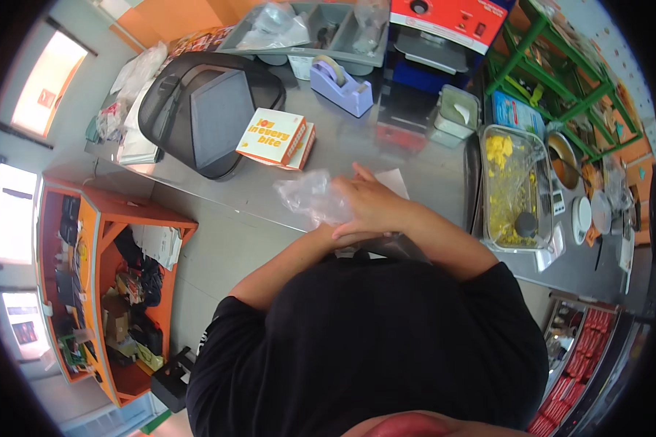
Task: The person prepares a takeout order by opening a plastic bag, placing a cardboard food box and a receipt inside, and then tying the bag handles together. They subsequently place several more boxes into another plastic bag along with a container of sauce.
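Note:
A crumpled clear plastic bag point(314, 198) bulges out at the left of my hands, above the front edge of the steel table point(224, 196). My right hand point(369, 202) covers part of the bag. Beneath it, my left hand point(336, 232) is mostly hidden, so its fingers and hold cannot be made out. A white sheet point(394, 183) lies partly behind my right hand. Two small printed cardboard boxes point(270, 136), white and orange, sit beyond the bag to the left.
Behind stand a lilac tape dispenser point(341, 90), a grey divided tray point(317, 41) and a red and blue machine point(448, 24). A black mesh case point(164, 114) lies left. A clear tub point(516, 185) with yellow pieces stands right, below a green rack point(566, 82).

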The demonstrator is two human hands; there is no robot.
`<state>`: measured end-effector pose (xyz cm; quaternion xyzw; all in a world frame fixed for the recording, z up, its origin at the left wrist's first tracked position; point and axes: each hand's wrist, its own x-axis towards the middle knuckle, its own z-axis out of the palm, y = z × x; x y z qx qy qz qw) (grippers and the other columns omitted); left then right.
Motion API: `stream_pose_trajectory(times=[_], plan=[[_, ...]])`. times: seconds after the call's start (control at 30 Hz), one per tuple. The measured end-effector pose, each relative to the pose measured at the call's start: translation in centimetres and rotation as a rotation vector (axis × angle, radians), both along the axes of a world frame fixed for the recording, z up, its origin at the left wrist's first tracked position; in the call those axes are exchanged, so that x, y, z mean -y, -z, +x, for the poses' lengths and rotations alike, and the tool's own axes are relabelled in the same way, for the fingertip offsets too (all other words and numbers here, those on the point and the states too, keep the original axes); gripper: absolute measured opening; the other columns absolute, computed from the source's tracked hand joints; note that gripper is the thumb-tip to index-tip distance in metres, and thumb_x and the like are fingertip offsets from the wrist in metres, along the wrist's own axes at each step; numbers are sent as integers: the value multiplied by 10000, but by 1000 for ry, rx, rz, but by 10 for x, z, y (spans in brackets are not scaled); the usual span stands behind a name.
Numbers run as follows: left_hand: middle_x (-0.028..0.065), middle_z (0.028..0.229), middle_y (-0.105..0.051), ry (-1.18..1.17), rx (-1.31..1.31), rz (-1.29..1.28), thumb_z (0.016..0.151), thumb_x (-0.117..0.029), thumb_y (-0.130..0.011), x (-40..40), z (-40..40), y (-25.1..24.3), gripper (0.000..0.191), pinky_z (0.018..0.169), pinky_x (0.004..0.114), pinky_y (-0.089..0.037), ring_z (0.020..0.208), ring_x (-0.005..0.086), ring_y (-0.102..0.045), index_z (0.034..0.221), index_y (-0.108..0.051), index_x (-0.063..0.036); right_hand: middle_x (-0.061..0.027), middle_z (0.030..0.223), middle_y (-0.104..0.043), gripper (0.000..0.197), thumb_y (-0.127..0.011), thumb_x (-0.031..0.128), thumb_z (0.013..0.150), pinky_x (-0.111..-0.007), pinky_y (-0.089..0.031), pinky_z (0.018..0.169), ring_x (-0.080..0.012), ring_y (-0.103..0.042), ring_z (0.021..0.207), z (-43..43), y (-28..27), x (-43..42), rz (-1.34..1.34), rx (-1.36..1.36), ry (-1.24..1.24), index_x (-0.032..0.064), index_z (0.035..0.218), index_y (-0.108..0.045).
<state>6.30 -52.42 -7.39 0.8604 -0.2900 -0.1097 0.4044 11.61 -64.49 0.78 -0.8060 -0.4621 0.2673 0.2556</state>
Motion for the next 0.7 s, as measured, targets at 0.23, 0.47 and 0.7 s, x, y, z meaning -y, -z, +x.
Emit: stream_pose_trajectory(times=[0.23,0.47,0.7], plan=[[98,1143,-488,-118,-12,-53,708,-390,-561,-1,8,-6,426,957,464,-208,1132,259,-380,1044,-534,-130,-196,1095,-503,677,-671,221,668,-431,-265,961,-330,-435,1081,-14,-36,-15,417,-260,20,115,1231,-310],[84,1123,-504,-277,124,-45,709,-352,-554,-3,7,-14,357,946,444,-229,1108,240,-408,997,-559,-141,-99,790,-559,236,-689,153,659,-340,-398,744,-206,-534,806,3,-44,-18,282,-166,-44,61,770,-501],[78,763,-526,-330,454,-10,643,-150,-565,-47,12,-28,170,606,356,-436,679,265,-540,793,-540,-74,-72,665,-510,331,-641,344,685,-319,-378,554,-194,-497,616,32,-103,-28,674,-197,-428,42,707,-509]])
